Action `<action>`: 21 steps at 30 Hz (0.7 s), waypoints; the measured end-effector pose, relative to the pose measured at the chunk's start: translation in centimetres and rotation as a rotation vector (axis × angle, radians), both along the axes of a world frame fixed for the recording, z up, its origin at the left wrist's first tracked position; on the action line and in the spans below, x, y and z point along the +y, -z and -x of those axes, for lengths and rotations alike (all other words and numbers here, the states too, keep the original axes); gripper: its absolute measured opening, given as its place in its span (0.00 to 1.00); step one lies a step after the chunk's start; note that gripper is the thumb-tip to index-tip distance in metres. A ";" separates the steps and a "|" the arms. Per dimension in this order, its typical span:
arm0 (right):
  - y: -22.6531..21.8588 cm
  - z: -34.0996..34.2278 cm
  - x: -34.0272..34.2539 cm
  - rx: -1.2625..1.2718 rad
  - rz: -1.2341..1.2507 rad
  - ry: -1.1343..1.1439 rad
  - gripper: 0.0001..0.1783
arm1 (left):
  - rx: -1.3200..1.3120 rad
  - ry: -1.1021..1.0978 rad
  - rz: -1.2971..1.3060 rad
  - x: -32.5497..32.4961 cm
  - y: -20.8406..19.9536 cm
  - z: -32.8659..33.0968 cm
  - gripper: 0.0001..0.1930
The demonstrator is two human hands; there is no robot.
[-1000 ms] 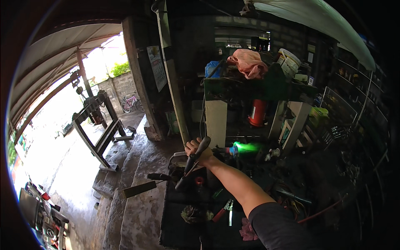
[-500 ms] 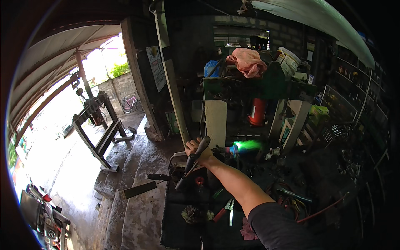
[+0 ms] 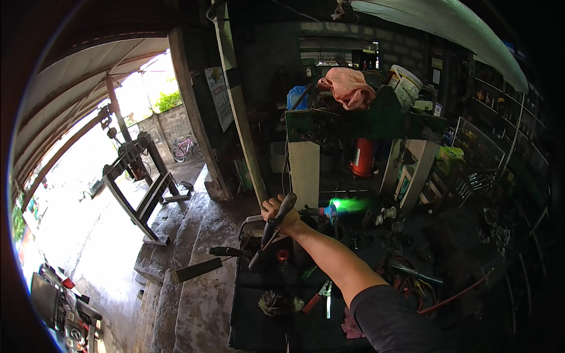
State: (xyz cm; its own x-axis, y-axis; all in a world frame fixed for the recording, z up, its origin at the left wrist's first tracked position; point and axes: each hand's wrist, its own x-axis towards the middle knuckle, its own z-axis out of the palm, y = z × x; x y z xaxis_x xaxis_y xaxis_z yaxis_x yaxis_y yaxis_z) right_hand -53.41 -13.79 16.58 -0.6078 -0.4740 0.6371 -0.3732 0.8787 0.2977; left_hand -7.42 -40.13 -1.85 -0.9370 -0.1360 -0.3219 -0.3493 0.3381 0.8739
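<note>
My right arm reaches in from the lower right, and my right hand [image 3: 287, 221] is closed near the middle of the view. A dark bar with rounded ends [image 3: 281, 210] passes in front of it, so what the fingers hold is hidden. Just right of the hand lies a torch [image 3: 322, 211], its blue-lit end giving a green flame [image 3: 351, 205] that points right. I cannot tell whether the hand grips this torch. Below the hand sits a small red round piece [image 3: 282, 256]. My left hand is out of view.
Red-handled pliers [image 3: 316, 297], a pink rag [image 3: 351, 325] and coiled hoses [image 3: 412, 287] lie on the dark worktop. Behind stands a green metal bench [image 3: 359, 125] with a red cylinder [image 3: 362, 157] beneath. Concrete steps [image 3: 200, 306], a metal frame [image 3: 140, 206] and a motorcycle [image 3: 65, 312] are on the left.
The view has shifted very slightly. My right hand stays in the same place, and the green flame still burns.
</note>
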 end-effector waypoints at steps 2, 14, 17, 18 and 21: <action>0.0 0.0 0.0 -0.008 0.000 0.005 0.05 | -0.026 0.008 -0.005 0.0 -0.2 0.0 0.14; 0.0 0.0 -0.2 -0.107 0.037 0.031 0.05 | 0.000 0.020 0.029 -0.3 1.2 0.0 0.12; 0.0 -0.1 -0.2 -0.092 0.022 0.033 0.05 | 0.037 -0.007 0.008 -0.3 1.8 0.0 0.11; -0.1 -0.1 -0.2 -0.065 0.018 0.027 0.05 | 0.031 -0.008 0.000 -0.3 1.8 -0.1 0.11; 0.0 0.0 -0.3 -0.053 0.021 0.026 0.05 | 0.018 -0.009 -0.007 -0.3 2.0 -0.1 0.11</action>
